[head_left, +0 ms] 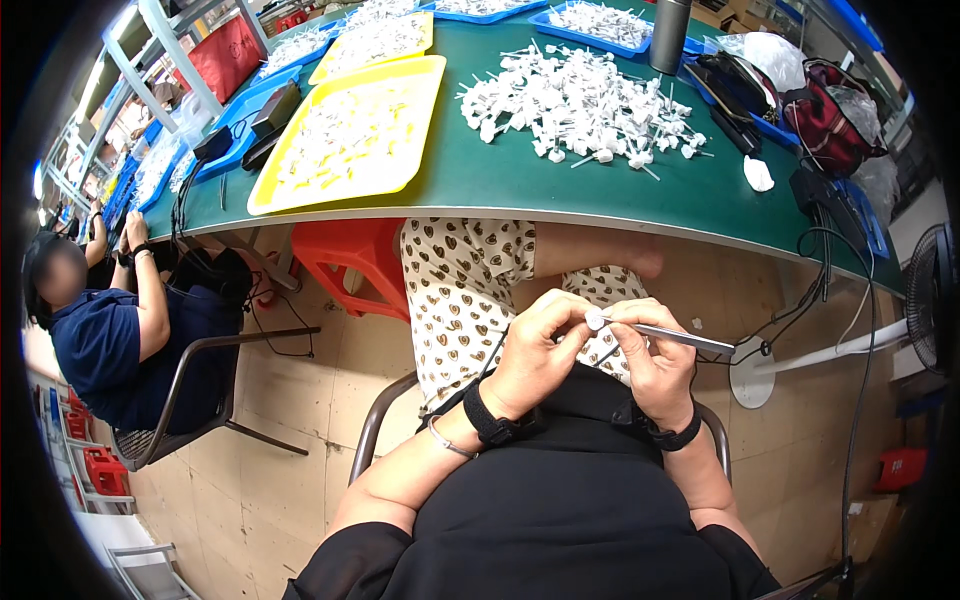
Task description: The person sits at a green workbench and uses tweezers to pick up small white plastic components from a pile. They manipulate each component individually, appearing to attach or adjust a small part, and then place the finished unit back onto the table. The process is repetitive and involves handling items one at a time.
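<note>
Above my lap, my left hand [535, 355] pinches a small white piece with a round face [595, 319] between thumb and fingertips. My right hand [655, 378] is closed around a slim grey metal tool [700, 341]. The tool's free end points right, away from the white piece. Its other end is hidden by my right fingers, which meet the left fingertips at the piece. Beyond my hands, a heap of white plastic parts with thin stems [580, 105] lies on the green table [480, 185].
A yellow tray [432, 120] of small white and yellow parts sits left of the heap. Farther back are more trays and a dark bottle [670, 35]. Bags [835, 115] and cables are at right, near a fan [930, 300]. A seated person [130, 330] works at left.
</note>
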A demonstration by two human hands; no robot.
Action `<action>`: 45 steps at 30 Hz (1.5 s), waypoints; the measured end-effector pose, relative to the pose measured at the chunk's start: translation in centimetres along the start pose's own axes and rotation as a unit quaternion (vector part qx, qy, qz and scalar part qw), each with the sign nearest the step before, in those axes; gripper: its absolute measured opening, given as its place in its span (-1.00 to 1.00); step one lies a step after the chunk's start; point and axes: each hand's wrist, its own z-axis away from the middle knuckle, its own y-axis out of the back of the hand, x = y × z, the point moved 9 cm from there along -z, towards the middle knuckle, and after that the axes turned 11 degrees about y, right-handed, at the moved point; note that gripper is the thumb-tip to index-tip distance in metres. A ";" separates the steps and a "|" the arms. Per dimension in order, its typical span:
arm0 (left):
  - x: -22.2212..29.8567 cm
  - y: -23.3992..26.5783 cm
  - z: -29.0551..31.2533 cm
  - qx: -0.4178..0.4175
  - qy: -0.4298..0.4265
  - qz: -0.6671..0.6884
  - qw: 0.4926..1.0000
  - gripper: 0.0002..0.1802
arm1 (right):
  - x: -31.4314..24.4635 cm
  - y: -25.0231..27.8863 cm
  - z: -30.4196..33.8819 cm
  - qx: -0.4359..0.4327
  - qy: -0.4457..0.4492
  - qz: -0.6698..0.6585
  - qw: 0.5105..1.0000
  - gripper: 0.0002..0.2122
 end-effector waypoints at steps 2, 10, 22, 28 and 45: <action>-0.1 0.0 0.0 0.000 0.000 0.004 1.000 -0.89 | -0.1 -0.1 -0.1 -0.006 0.003 0.007 1.000 -0.91; -0.2 -0.1 0.0 -0.005 -0.005 0.000 1.000 -0.87 | -1.0 -0.4 -0.8 -0.031 0.029 0.043 0.998 -0.93; -0.3 -0.2 0.0 0.001 -0.003 0.009 1.000 -0.84 | -0.6 -0.3 -0.6 -0.031 0.017 0.042 0.999 -0.90; -0.5 -0.1 0.0 0.004 0.009 0.020 1.000 -0.83 | -0.4 -0.2 -0.4 -0.019 0.001 0.022 1.000 -0.89; -0.5 -0.2 -0.1 -0.002 0.014 0.025 1.000 -0.86 | -0.2 -0.1 -0.3 -0.016 -0.028 0.032 0.999 -0.92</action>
